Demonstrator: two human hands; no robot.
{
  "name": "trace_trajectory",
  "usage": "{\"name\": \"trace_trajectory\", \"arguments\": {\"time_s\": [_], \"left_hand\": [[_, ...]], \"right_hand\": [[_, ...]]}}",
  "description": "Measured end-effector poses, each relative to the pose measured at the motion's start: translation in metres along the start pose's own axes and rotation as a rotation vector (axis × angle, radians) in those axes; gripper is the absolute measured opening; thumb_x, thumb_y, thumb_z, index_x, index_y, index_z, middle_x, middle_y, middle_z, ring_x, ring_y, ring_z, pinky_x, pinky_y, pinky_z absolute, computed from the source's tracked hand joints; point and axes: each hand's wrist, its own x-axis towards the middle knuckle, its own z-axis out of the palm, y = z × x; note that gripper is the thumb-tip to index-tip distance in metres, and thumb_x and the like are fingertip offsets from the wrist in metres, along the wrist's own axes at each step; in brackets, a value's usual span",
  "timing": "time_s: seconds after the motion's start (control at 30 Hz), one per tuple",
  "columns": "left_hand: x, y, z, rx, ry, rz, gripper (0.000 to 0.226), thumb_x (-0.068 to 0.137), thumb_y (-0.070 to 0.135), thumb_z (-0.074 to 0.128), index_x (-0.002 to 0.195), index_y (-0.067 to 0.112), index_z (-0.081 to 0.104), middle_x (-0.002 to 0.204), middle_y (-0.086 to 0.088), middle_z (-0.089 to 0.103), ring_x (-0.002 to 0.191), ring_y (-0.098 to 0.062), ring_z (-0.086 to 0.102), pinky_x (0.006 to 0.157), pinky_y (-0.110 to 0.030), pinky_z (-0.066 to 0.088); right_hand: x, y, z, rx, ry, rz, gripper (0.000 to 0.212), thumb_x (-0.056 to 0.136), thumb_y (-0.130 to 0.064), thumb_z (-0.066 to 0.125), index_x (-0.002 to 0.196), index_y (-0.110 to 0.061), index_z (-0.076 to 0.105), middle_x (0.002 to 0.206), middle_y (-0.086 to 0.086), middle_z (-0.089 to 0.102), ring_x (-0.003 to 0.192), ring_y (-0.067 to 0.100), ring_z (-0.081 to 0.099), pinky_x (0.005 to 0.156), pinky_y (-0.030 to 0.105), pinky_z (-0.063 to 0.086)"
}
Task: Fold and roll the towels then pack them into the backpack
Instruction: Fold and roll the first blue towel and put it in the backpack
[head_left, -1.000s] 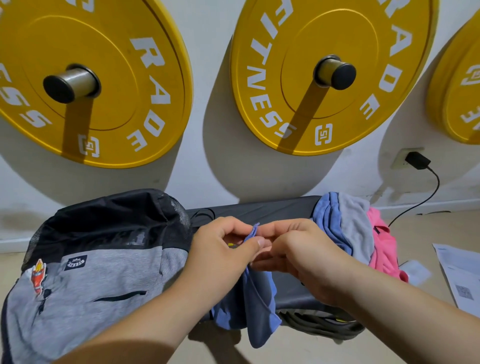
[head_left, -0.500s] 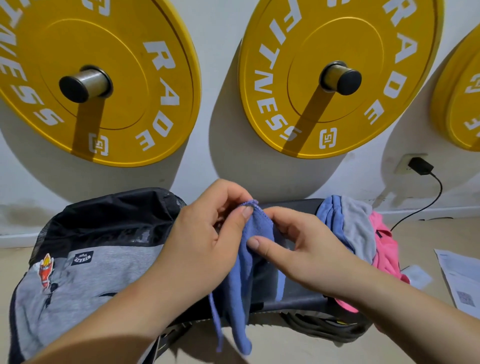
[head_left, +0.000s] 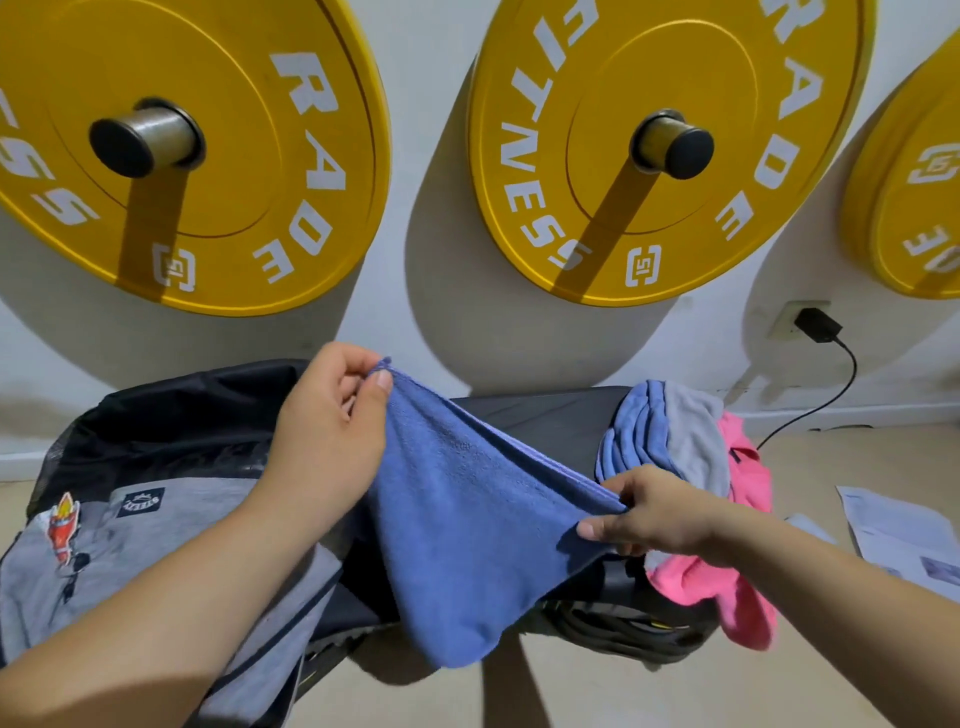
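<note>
Early: fingers (head_left: 383, 383) of left hand (head_left: 332, 441) and right hand (head_left: 660, 514) pinch the towel (head_left: 467, 530) corners, unfolded; pile (head_left: 680, 441) waits, backpack (head_left: 156, 530) contents hidden.

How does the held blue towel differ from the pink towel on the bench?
The blue towel is stretched out in the air between the left hand and right hand; the pink towel lies crumpled on the bench, one end hanging off its edge. Neither is rolled.

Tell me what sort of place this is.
Most likely a gym or home workout room: big yellow weight plates hang on wall pegs, a dark padded bench stands below them, a pile of towels lies on it, and a backpack sits alongside.
</note>
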Motion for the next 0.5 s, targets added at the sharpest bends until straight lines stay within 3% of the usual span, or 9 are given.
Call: {"name": "trace_trajectory", "arguments": {"time_s": [0.1, 0.2, 0.3, 0.37, 0.5], "left_hand": [[0.004, -0.009, -0.006, 0.063, -0.011, -0.034, 0.004, 0.101, 0.020, 0.056, 0.099, 0.018, 0.058, 0.082, -0.019, 0.065, 0.061, -0.009, 0.047, 0.060, -0.025, 0.040], [0.004, -0.016, -0.015, 0.048, -0.024, -0.109, 0.007, 0.101, 0.028, 0.055, 0.097, 0.024, 0.058, 0.090, -0.026, 0.067, 0.069, -0.025, 0.054, 0.067, -0.042, 0.050], [0.000, -0.019, -0.023, 0.002, -0.032, -0.179, 0.012, 0.097, 0.041, 0.052, 0.097, 0.030, 0.058, 0.091, -0.023, 0.069, 0.080, -0.044, 0.066, 0.078, -0.065, 0.054], [-0.004, -0.013, -0.027, -0.033, -0.043, -0.194, 0.012, 0.100, 0.038, 0.052, 0.099, 0.028, 0.059, 0.093, -0.019, 0.072, 0.089, -0.047, 0.067, 0.082, -0.065, 0.054], [-0.008, -0.001, -0.033, -0.071, -0.043, -0.182, 0.014, 0.104, 0.029, 0.051, 0.104, 0.020, 0.060, 0.094, -0.018, 0.074, 0.076, -0.025, 0.062, 0.073, -0.044, 0.050]], "right_hand": [[-0.003, 0.006, -0.010, 0.313, 0.100, -0.007, 0.010, 0.084, -0.022, 0.083, 0.086, -0.014, 0.078, 0.082, 0.007, 0.074, 0.077, 0.017, 0.065, 0.077, 0.032, 0.052], [-0.005, 0.003, -0.018, 0.644, 0.175, -0.039, 0.025, 0.090, -0.018, 0.073, 0.113, -0.007, 0.076, 0.116, 0.013, 0.075, 0.106, 0.023, 0.069, 0.102, 0.039, 0.049], [-0.011, -0.007, -0.026, 0.806, 0.235, -0.109, 0.043, 0.094, -0.030, 0.067, 0.121, 0.004, 0.065, 0.118, 0.019, 0.071, 0.101, 0.029, 0.065, 0.101, 0.045, 0.048], [-0.016, -0.016, -0.030, 0.829, 0.291, -0.158, 0.049, 0.096, -0.036, 0.065, 0.120, 0.005, 0.061, 0.111, 0.019, 0.068, 0.099, 0.031, 0.062, 0.093, 0.048, 0.047], [-0.024, -0.032, -0.038, 0.889, 0.362, -0.222, 0.038, 0.098, -0.034, 0.064, 0.116, -0.001, 0.064, 0.103, 0.015, 0.070, 0.093, 0.027, 0.065, 0.082, 0.040, 0.050]]}}
